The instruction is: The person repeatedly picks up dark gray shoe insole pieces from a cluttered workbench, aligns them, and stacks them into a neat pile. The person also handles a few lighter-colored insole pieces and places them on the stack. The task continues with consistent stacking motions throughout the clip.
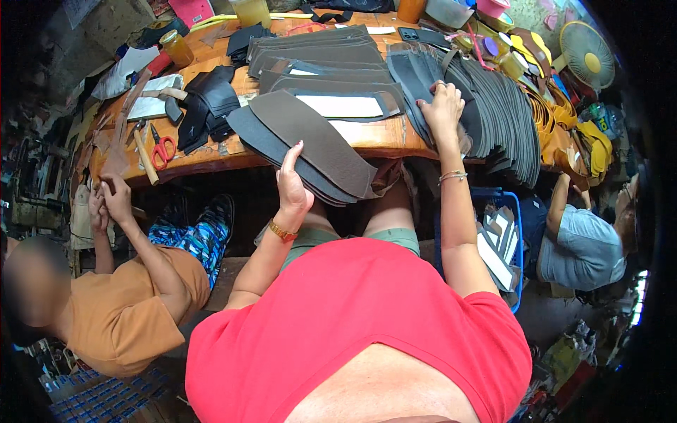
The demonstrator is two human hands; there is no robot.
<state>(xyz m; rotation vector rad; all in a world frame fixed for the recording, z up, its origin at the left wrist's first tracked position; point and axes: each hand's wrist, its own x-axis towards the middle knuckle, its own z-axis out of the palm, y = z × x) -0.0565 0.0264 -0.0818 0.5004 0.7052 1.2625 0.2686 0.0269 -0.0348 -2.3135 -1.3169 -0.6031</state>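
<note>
My left hand [292,189] grips a small fan of sole-shaped sheets at their near edge, its thumb or a finger showing beside them. A brown sheet [303,134] lies uppermost, and a dark grey sheet [266,141] shows underneath. The fan overhangs the table's front edge, above my lap. On the right, my right hand [443,113] reaches onto a long fanned pile of dark grey sole-shaped sheets [497,116]. Its fingers are bent and its thumb presses by a sheet's edge; the fingertips' grip is partly hidden.
Overlapping stacks of brown sheets [317,53] cover the table's middle. Scissors [163,148], a hammer [166,93] and black pieces [208,109] lie left. A blue basket [518,264] of offcuts stands at my right. Co-workers sit on both sides; a fan [587,55] is far right.
</note>
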